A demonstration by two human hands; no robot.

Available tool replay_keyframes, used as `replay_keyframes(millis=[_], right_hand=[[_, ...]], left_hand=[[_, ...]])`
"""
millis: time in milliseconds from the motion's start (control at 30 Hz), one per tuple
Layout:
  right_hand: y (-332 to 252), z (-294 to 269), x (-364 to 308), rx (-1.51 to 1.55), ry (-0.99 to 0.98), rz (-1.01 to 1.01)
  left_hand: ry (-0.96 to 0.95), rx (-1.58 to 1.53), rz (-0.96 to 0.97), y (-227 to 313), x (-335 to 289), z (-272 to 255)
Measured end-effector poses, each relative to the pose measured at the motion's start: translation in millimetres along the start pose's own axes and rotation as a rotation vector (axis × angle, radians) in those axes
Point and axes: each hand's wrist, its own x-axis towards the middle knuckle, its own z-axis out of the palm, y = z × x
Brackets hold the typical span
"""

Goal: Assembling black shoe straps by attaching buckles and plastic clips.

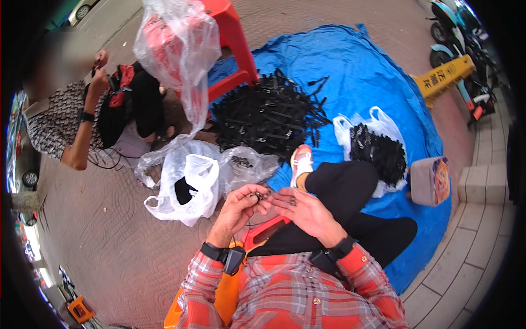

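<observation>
Dark piece point(258, 196): your left hand point(239, 207) is pinching it, pointing and long axis unclear; your right hand point(308, 211) is lying open, bits point(292, 202) on fingers.

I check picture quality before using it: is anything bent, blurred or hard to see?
Head view: pale paving bends at right; head view: a patch on the co-worker looks blurred; head view: the dark piece in the left hand is too small to identify.

The small piece point(257, 196) in your left hand point(236, 210) looks dark. At six o'clock your shirt point(282, 293) is red, grey and white plaid; at four your trousers point(342, 189) are black. Twelve: black straps point(263, 115), blue tarp point(334, 55). Eleven: red stool point(242, 52). Two: yellow barrier point(445, 78) with black lettering.
</observation>
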Motion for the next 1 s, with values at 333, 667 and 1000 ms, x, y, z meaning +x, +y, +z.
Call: replay_keyframes(millis=[333,667,1000], right_hand=[[9,-10,-16,0.187,-0.117,0.041],[17,-19,-17,0.215,-0.133,0.067],[15,-5,-2,0.223,-0.076,0.073]], left_hand=[[0.008,0.509,-0.071,-11,-25,55],[-0.001,0.175,0.026,-9,-35,76],[0.199,0.247,0.511,-1,-14,37]])
